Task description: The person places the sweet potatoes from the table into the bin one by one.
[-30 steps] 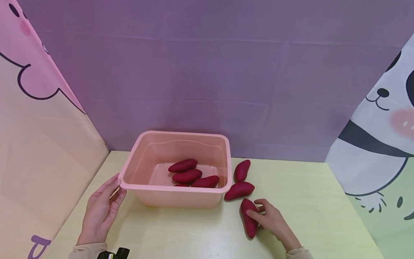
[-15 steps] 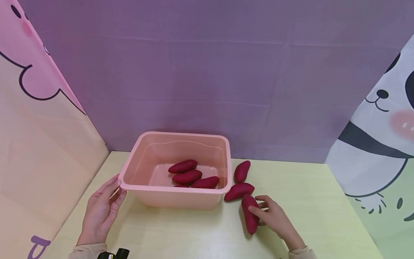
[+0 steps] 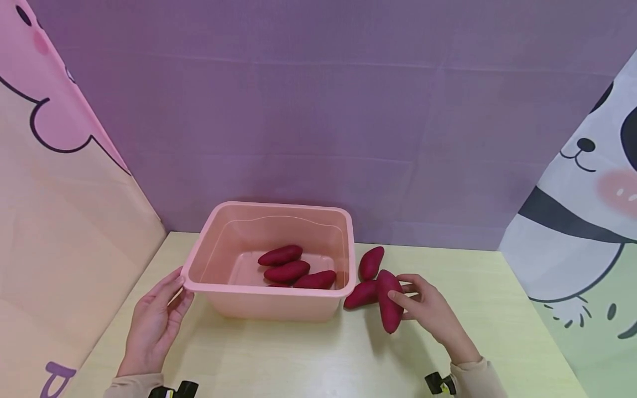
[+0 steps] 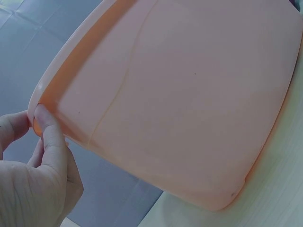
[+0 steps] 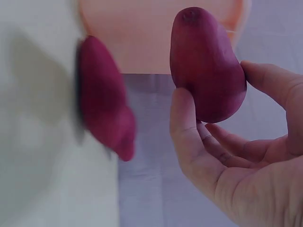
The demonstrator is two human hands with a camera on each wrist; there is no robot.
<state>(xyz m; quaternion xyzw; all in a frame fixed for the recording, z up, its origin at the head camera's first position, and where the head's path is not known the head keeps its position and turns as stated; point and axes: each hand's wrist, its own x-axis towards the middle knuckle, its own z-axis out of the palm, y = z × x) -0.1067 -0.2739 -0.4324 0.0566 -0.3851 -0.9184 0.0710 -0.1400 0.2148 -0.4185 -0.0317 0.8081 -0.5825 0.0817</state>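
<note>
A pink plastic tub (image 3: 269,303) stands on the table with several dark red sweet potatoes (image 3: 287,271) inside, some partly hidden by its near wall. At the tub's near left corner, my left hand (image 3: 155,326) pinches the rim between thumb and fingers; the left wrist view shows this grip on the rim (image 4: 57,64). My right hand (image 3: 430,309) holds a sweet potato (image 3: 390,301) between thumb and fingertips, raised off the table to the right of the tub. Behind it, two more sweet potatoes (image 3: 371,263) lie on the table beside the tub.
The pale wooden table (image 3: 298,359) runs back to a purple cloth wall (image 3: 318,121). Printed panels flank it, a pink cartoon one (image 3: 74,121) at left and a panda one (image 3: 577,221) at right.
My right hand has lifted the sweet potato off the table and moved it away from me, so it now overlaps one lying sweet potato. My left hand and the tub stay put.
</note>
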